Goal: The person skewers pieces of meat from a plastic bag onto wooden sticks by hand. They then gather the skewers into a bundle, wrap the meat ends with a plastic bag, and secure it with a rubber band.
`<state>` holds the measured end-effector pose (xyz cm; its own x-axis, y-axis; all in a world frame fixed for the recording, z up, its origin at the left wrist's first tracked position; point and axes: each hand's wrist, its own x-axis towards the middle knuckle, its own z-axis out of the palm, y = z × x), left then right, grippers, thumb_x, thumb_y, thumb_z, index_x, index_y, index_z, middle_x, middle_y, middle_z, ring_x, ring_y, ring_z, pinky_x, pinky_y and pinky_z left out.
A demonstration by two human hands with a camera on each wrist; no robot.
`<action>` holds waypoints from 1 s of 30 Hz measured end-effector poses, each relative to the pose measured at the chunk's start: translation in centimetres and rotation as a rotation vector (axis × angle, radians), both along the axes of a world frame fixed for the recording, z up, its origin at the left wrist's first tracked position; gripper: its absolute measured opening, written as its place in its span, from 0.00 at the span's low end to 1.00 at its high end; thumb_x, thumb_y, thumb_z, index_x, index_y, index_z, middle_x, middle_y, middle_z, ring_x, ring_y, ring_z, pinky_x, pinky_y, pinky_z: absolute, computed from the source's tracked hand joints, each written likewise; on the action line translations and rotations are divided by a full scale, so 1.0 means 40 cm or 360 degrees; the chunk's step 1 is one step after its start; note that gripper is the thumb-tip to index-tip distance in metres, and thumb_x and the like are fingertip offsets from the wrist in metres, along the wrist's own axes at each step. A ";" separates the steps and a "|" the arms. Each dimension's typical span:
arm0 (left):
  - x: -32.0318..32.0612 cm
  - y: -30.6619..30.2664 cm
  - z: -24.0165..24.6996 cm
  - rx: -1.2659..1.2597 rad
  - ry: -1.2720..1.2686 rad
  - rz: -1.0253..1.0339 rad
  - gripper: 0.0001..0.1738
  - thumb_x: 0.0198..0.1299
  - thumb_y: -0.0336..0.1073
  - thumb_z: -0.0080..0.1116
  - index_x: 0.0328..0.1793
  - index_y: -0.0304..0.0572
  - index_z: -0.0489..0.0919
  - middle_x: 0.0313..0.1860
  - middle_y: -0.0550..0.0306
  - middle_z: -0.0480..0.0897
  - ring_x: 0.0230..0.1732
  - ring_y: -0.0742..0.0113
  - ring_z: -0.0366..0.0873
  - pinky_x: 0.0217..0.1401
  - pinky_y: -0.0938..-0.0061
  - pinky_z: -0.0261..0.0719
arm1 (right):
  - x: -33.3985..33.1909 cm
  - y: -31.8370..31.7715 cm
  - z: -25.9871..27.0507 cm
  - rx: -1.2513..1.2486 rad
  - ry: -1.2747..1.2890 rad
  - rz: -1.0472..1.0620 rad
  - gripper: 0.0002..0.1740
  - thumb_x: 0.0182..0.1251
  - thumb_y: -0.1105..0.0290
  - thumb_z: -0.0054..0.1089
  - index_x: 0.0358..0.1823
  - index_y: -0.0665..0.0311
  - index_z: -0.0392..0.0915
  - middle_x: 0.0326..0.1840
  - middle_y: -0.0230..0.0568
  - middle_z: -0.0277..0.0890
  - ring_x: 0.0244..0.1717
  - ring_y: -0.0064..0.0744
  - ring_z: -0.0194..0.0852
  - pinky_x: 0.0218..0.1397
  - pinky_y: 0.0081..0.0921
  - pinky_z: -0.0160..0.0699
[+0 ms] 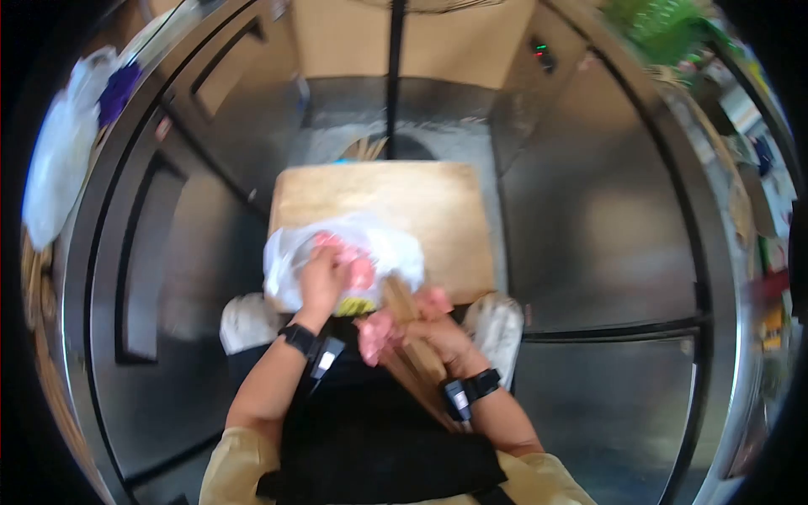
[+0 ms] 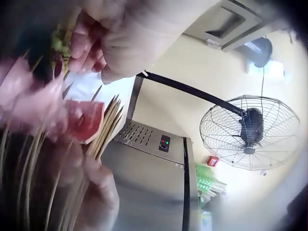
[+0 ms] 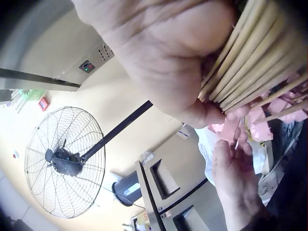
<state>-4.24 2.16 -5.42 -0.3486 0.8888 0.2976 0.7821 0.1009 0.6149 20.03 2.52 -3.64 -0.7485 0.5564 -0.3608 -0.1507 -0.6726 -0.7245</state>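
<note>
Over a white plastic bag (image 1: 396,252) of pink pieces (image 1: 362,271), my left hand (image 1: 322,282) has its fingers curled among the pieces. The right wrist view shows its fingertips pinching a pink piece (image 3: 227,131). My right hand (image 1: 446,343) grips a thick bundle of wooden sticks (image 1: 421,358), held slanting right of the bag. Pink pieces (image 1: 374,337) hang about the bundle on both sides. In the left wrist view, pointed stick tips (image 2: 113,113) stand beside a red-pink piece (image 2: 84,120); the right palm is hidden behind the sticks.
The bag lies on a wooden board (image 1: 454,202) with a yellow label (image 1: 355,305) at its near edge. Metal cabinets (image 1: 602,227) stand on both sides. More sticks (image 1: 368,149) show behind the board. A wire fan (image 2: 250,132) is mounted on a black pole.
</note>
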 end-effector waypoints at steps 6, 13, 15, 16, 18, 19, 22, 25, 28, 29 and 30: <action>-0.028 0.074 -0.056 -0.0048 0.0190 -0.0031 0.10 0.43 0.27 0.59 0.35 0.35 0.75 0.39 0.45 0.75 0.42 0.43 0.73 0.48 0.57 0.70 | 0.015 0.010 0.010 -0.0097 0.0290 0.0079 0.18 0.56 0.78 0.62 0.49 0.65 0.71 0.41 0.38 0.75 0.40 0.27 0.76 0.42 0.26 0.79; -0.006 0.050 -0.016 0.0039 0.0411 -0.0043 0.10 0.41 0.24 0.58 0.33 0.38 0.76 0.38 0.49 0.73 0.44 0.47 0.71 0.47 0.60 0.70 | -0.026 -0.007 -0.038 -0.0158 0.0451 0.0059 0.18 0.52 0.83 0.54 0.46 0.67 0.69 0.32 0.37 0.73 0.30 0.25 0.77 0.30 0.22 0.80; -0.004 0.050 -0.017 0.0033 0.0393 -0.0044 0.09 0.41 0.24 0.58 0.32 0.38 0.75 0.37 0.49 0.73 0.44 0.47 0.71 0.47 0.60 0.70 | -0.028 -0.001 -0.050 -0.0111 0.0474 0.0100 0.18 0.53 0.83 0.55 0.47 0.67 0.69 0.34 0.37 0.74 0.32 0.26 0.77 0.32 0.23 0.81; -0.006 0.052 -0.025 0.0038 0.0388 -0.0043 0.09 0.41 0.24 0.59 0.31 0.39 0.75 0.37 0.50 0.73 0.44 0.47 0.71 0.47 0.60 0.70 | -0.029 0.002 -0.048 -0.0088 0.0486 0.0120 0.18 0.54 0.82 0.55 0.48 0.67 0.69 0.34 0.37 0.74 0.33 0.26 0.78 0.33 0.23 0.81; -0.011 0.044 -0.033 0.0073 0.0387 -0.0060 0.08 0.41 0.24 0.59 0.31 0.39 0.74 0.37 0.49 0.73 0.43 0.47 0.71 0.46 0.60 0.70 | -0.015 -0.008 -0.025 -0.0133 0.0424 0.0083 0.17 0.55 0.82 0.55 0.47 0.67 0.69 0.34 0.38 0.74 0.33 0.26 0.78 0.34 0.24 0.81; -0.009 0.044 -0.026 0.0103 0.0392 -0.0081 0.09 0.41 0.24 0.59 0.31 0.39 0.74 0.37 0.49 0.73 0.43 0.47 0.71 0.46 0.60 0.70 | -0.013 -0.006 -0.016 -0.0153 0.0491 0.0128 0.16 0.56 0.82 0.55 0.47 0.67 0.68 0.33 0.39 0.74 0.32 0.27 0.79 0.34 0.24 0.82; -0.020 0.042 0.009 0.0012 0.0247 -0.0051 0.11 0.41 0.24 0.59 0.34 0.39 0.74 0.36 0.49 0.74 0.42 0.47 0.71 0.46 0.59 0.71 | -0.025 -0.001 -0.047 -0.0050 0.0296 0.0123 0.12 0.57 0.80 0.56 0.43 0.67 0.70 0.33 0.40 0.75 0.33 0.29 0.79 0.33 0.25 0.81; -0.045 0.048 -0.069 0.0036 0.0180 -0.0017 0.12 0.41 0.25 0.59 0.36 0.39 0.76 0.37 0.48 0.75 0.42 0.46 0.73 0.46 0.58 0.72 | -0.011 -0.004 -0.019 -0.0069 0.0436 0.0159 0.16 0.56 0.79 0.57 0.47 0.71 0.70 0.32 0.43 0.76 0.31 0.33 0.80 0.31 0.28 0.81; -0.066 0.065 -0.087 -0.0005 0.0187 0.0007 0.11 0.45 0.26 0.54 0.38 0.42 0.78 0.35 0.45 0.79 0.40 0.44 0.76 0.43 0.55 0.74 | -0.011 0.006 0.027 -0.0111 0.0692 0.0376 0.20 0.59 0.74 0.56 0.52 0.76 0.69 0.36 0.53 0.75 0.37 0.45 0.78 0.41 0.34 0.78; -0.044 0.061 -0.062 -0.0133 0.0196 0.0118 0.11 0.45 0.27 0.54 0.38 0.43 0.78 0.34 0.46 0.80 0.40 0.43 0.77 0.42 0.55 0.75 | -0.008 0.001 -0.045 -0.0080 0.0526 0.0324 0.17 0.58 0.74 0.58 0.49 0.74 0.71 0.36 0.51 0.75 0.38 0.44 0.77 0.42 0.34 0.77; -0.037 0.058 -0.046 -0.0109 0.0195 0.0119 0.10 0.46 0.27 0.54 0.37 0.45 0.78 0.35 0.47 0.80 0.40 0.44 0.77 0.41 0.55 0.75 | -0.007 0.003 -0.053 -0.0063 0.0415 0.0277 0.15 0.58 0.75 0.59 0.46 0.73 0.72 0.37 0.48 0.75 0.38 0.41 0.76 0.42 0.33 0.77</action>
<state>-5.70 4.46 -7.28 -0.3793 0.8814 0.2815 0.8396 0.2000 0.5051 19.73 2.65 -5.77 -0.9013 0.4013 -0.1634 -0.2081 -0.7317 -0.6491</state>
